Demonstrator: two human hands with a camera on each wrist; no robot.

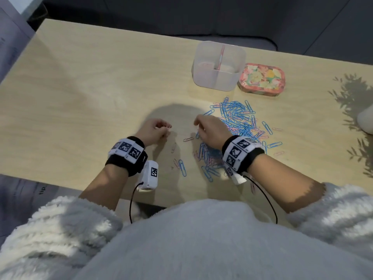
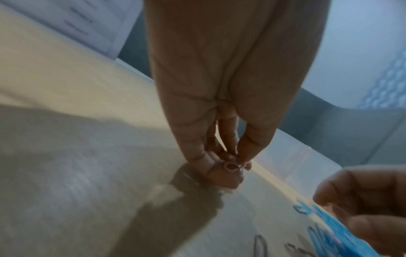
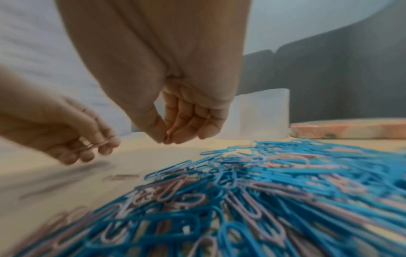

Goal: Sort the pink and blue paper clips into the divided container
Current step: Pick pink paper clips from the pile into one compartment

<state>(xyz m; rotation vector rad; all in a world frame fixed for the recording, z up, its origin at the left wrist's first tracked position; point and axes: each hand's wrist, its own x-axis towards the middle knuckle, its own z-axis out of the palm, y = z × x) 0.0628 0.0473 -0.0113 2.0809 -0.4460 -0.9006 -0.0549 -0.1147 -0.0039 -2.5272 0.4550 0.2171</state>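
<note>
A mixed pile of blue and pink paper clips (image 1: 238, 122) (image 3: 241, 191) lies on the wooden table, right of centre. The clear divided container (image 1: 214, 79) (image 3: 263, 113) stands behind it, with some pink showing inside. My left hand (image 1: 155, 130) (image 2: 230, 161) (image 3: 87, 147) hovers left of the pile and pinches a few pink clips (image 1: 167, 126) (image 2: 230, 166) (image 3: 94, 145) between thumb and fingers. My right hand (image 1: 203, 126) (image 3: 165, 139) hangs over the pile's left edge. Its fingers are curled, thumb tip against index tip, and no clip shows between them.
A floral tin (image 1: 261, 78) (image 3: 347, 128) sits right of the container. Loose clips lie near the hands: a pink one (image 1: 188, 139) and a blue one (image 1: 182, 167). A white object (image 1: 366, 120) stands at the table's right edge. The table's near edge is just below my wrists.
</note>
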